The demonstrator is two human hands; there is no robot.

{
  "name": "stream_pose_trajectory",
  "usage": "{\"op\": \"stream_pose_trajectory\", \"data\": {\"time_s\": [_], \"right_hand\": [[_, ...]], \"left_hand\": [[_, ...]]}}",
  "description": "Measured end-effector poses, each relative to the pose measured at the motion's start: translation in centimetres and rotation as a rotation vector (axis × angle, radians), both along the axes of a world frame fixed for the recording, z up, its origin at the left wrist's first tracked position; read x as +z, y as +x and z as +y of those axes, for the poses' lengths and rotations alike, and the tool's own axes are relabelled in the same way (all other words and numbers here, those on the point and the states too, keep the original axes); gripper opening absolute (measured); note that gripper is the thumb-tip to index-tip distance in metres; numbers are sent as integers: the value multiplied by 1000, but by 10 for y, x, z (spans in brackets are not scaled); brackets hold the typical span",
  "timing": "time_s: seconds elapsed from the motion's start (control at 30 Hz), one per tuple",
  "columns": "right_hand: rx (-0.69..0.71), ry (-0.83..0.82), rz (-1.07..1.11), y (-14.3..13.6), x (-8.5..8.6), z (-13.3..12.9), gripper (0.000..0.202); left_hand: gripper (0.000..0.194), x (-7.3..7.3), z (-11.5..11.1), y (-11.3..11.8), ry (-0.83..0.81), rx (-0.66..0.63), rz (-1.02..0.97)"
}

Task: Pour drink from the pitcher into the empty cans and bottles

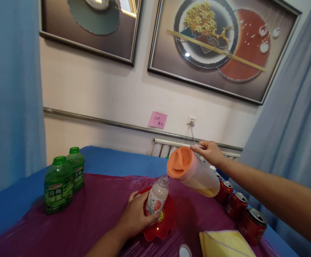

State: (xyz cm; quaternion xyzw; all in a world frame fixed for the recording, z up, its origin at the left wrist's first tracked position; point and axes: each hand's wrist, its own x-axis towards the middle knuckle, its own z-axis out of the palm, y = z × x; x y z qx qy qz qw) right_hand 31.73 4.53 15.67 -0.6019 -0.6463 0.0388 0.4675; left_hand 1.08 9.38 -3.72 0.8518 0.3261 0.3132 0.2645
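My left hand (pixel 138 214) is wrapped round a small glass bottle (pixel 157 198) with a fruit-patterned label, tilted over a red scalloped plate (pixel 168 219). The bottle's mouth is uncapped. My right hand (pixel 210 151) grips the handle of a clear plastic pitcher (pixel 200 176) with an orange lid (pixel 181 162). The pitcher leans steeply to the left, its lid close to the bottle's mouth. Some yellowish liquid lies along its lower side. Whether any liquid is flowing between them I cannot tell.
Two green plastic bottles (pixel 58 185) stand uncapped at the left. Several red cans (pixel 237 205) line the right edge. Near the front lie a folded yellow cloth (pixel 225 244) and a white cap (pixel 184 251). Purple plastic sheeting (pixel 99 210) covers part of the blue surface (pixel 118 160).
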Motion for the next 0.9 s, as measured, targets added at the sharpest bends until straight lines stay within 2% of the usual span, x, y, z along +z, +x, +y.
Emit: {"op": "stream_pose_trajectory", "data": {"time_s": [0.33, 0.9], "right_hand": [[9, -31, -44, 0, 2, 3, 68], [6, -40, -107, 0, 5, 6, 67]], "left_hand": [[60, -1, -1, 1, -29, 1, 27], [62, -4, 3, 1, -25, 6, 44]]}}
